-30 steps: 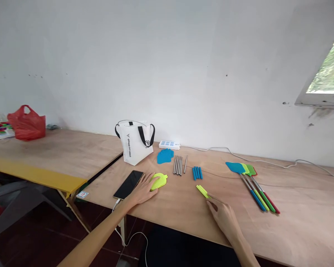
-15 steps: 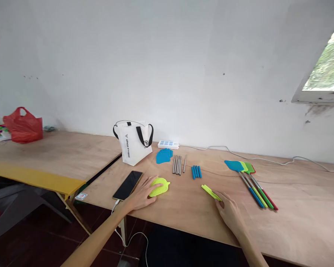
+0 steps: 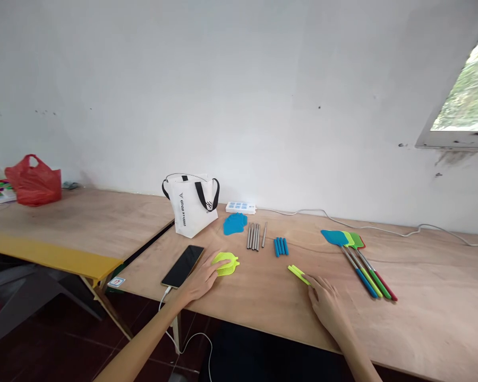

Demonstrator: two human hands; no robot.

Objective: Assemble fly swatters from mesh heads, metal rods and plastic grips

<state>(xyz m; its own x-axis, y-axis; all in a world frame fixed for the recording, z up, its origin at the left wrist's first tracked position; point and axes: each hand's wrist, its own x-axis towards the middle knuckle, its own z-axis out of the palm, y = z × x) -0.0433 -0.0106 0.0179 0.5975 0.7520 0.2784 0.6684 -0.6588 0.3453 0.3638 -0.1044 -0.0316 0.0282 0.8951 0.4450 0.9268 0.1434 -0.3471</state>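
Since half a second ago the left hand [image 3: 201, 278] has tipped the yellow-green mesh head [image 3: 225, 263] up off the table [image 3: 263, 297] at lower centre, fingers curled on its near edge. The right hand [image 3: 326, 302] lies flat, fingertips touching two yellow-green sleeves [image 3: 298, 274]. Counted behind: one blue head [image 3: 235, 223], about five metal rods [image 3: 255, 235], four blue sleeves [image 3: 281, 246], four finished swatters [image 3: 358, 262].

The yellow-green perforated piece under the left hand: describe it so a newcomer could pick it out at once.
On the plywood table, in front of the white tote bag, lies a black phone. Just right of it, the left hand touches the yellow-green perforated plastic swatter head. Unlike the blue head behind, it is lime and nearest the phone.
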